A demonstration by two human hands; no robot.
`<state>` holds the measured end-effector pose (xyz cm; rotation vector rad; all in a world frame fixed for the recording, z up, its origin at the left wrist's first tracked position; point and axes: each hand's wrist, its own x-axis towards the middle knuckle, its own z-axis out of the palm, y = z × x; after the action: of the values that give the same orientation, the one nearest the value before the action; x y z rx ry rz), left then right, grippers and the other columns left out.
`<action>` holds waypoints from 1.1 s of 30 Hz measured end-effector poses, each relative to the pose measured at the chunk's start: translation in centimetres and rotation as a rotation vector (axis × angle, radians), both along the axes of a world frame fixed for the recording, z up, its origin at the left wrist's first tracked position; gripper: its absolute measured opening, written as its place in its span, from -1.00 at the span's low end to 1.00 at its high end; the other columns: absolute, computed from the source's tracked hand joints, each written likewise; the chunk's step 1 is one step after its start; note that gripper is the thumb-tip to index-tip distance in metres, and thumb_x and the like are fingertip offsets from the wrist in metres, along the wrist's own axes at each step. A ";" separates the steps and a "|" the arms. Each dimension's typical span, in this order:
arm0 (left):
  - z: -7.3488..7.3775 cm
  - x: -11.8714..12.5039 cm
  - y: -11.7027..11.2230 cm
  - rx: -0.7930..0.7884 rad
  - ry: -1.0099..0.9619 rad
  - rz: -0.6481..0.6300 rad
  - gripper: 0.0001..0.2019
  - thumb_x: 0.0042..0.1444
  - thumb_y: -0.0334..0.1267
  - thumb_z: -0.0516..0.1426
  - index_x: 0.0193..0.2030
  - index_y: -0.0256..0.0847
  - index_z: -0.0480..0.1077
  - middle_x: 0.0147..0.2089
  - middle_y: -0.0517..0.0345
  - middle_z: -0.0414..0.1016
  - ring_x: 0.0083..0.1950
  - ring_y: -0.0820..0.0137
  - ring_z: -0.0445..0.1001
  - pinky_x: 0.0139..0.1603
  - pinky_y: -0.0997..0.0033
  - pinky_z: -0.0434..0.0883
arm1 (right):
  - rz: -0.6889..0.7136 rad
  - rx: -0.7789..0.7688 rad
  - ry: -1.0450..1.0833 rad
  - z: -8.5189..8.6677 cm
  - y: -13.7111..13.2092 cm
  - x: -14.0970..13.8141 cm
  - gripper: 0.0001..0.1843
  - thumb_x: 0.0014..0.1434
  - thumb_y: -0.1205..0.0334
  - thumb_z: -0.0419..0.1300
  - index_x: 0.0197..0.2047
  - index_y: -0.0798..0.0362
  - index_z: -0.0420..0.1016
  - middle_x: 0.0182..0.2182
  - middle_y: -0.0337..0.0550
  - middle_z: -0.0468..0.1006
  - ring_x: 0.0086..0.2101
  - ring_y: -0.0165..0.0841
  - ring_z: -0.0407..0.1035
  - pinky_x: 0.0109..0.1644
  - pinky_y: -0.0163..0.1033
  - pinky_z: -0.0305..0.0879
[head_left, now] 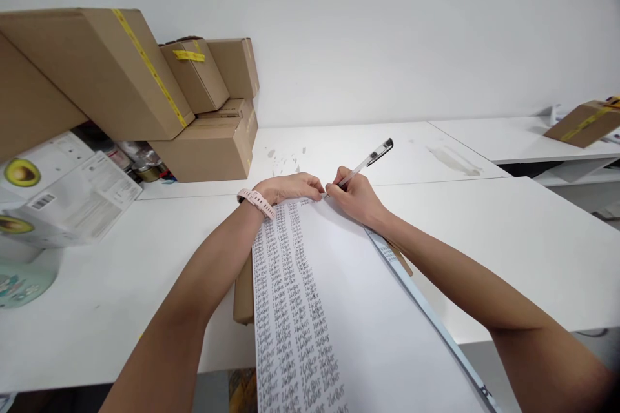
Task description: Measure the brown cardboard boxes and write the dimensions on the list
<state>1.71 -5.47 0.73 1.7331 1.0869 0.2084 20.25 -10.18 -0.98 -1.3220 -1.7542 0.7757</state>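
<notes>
A long white sheet of paper (368, 329) lies on the white table (508, 245) and runs toward me; several columns of handwriting cover its left part. My right hand (356, 197) is closed round a pen (369, 159), tip down on the paper's far edge. My left hand (290, 187), with a pink watch at the wrist, lies on the paper's top left corner with the fingers curled down onto it. A brown cardboard piece (243, 293) shows from under the paper's left edge.
Stacked cardboard boxes (145, 77) with yellow tape lean against the wall at far left. White printed cartons (62, 193) with avocado pictures stand in front of them. Another taped box (584, 122) rests on a second table at far right. Smudges mark the tabletop behind my hands.
</notes>
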 end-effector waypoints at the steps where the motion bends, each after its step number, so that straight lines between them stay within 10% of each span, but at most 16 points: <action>1: 0.0 0.0 0.0 0.001 0.000 0.001 -0.73 -0.06 -0.18 0.23 -0.17 -0.16 0.51 -0.18 0.03 0.57 -0.07 0.16 0.47 -0.04 0.12 0.37 | 0.001 0.004 -0.003 0.0 0.0 0.0 -0.80 0.06 0.27 0.16 -0.51 -0.02 0.18 -0.64 -0.39 0.18 -0.56 -0.46 0.07 -0.46 -0.24 -0.05; 33: 0.3 0.2 -0.5 -0.008 -0.018 0.037 -0.74 -0.09 -0.23 0.24 -0.20 -0.20 0.48 -0.24 0.07 0.54 -0.09 0.18 0.45 -0.07 0.17 0.37 | -0.022 0.031 0.010 -0.4 0.3 0.1 -0.79 0.05 0.31 0.16 -0.51 -0.02 0.16 -0.66 -0.41 0.16 -0.58 -0.47 0.06 -0.47 -0.26 -0.06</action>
<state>1.95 -5.95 1.02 1.7019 1.1063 0.2423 20.35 -9.88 -1.36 -1.3127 -1.7342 0.7392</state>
